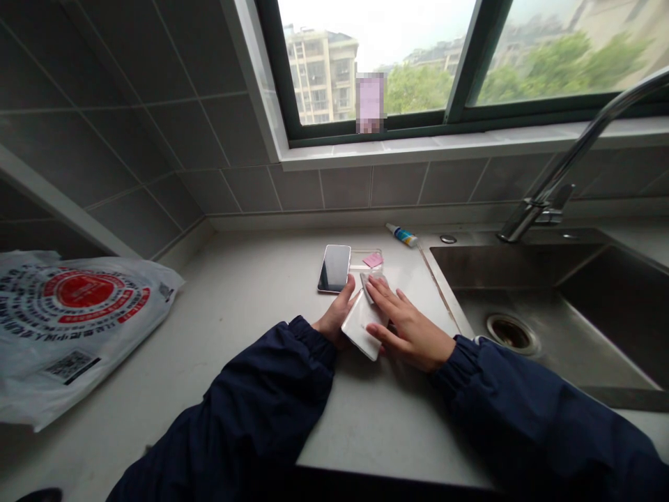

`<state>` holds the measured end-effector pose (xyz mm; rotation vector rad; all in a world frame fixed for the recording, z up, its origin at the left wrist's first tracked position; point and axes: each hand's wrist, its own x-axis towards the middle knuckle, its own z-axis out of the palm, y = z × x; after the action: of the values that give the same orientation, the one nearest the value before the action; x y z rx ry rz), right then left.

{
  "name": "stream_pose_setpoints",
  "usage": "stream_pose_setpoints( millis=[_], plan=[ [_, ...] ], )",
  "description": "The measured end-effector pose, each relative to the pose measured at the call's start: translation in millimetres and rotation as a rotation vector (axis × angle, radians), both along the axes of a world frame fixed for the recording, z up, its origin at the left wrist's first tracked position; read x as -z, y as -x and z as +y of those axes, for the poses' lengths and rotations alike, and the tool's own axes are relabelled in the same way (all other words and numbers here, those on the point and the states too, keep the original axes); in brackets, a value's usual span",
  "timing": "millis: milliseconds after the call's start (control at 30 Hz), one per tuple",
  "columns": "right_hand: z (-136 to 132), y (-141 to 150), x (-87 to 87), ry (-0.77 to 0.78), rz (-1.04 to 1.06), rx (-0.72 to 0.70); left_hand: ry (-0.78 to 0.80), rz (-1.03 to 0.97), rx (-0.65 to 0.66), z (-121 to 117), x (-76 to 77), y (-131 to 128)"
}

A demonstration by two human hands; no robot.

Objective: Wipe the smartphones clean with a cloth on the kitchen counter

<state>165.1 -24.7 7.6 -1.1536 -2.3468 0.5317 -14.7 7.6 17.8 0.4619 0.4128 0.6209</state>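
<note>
On the pale countertop (251, 314) my left hand (336, 317) grips the left edge of a white flat phone-like slab (360, 326), lifted slightly at one end. My right hand (408, 324) lies over its right side with fingers stretched out, the fingertips pressing a small grey cloth or pad (370, 282) onto its top end. A dark-screened smartphone (334, 268) lies flat just beyond my left hand. Behind the slab rests a clear plastic sheet (364, 259) with a small pink tab (373, 259). Both sleeves are dark blue.
A steel sink (548, 307) with a drain and a curved tap (569, 160) is at the right. A small blue-and-white tube (402, 236) lies by the sink's back corner. A white plastic bag with red print (67, 321) lies at the left. Grey tiled walls and a window stand behind.
</note>
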Motion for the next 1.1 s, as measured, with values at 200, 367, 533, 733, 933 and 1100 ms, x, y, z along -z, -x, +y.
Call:
stream_pose_setpoints(
  millis=[200,367,533,733,933,1100],
  plan=[
    [-5,2,-10.0,-0.005,-0.015,-0.094,0.085,0.002,-0.031,2,-3.1,1],
    [-10,3,-17.5,-0.022,0.009,-0.190,0.113,-0.044,-0.055,1,-1.0,2],
    [-17,5,-23.2,-0.038,0.086,-0.302,0.081,-0.030,0.029,3,9.5,8],
    [-25,7,-26.4,-0.034,0.172,-0.388,-0.005,-0.027,0.165,10,9.3,10],
    [-27,8,-27.4,-0.017,0.202,-0.423,-0.026,0.028,0.074,6,-4.9,6],
    [-25,7,-25.6,-0.054,0.215,-0.373,0.040,0.012,0.013,5,-3.0,6]
  ],
)
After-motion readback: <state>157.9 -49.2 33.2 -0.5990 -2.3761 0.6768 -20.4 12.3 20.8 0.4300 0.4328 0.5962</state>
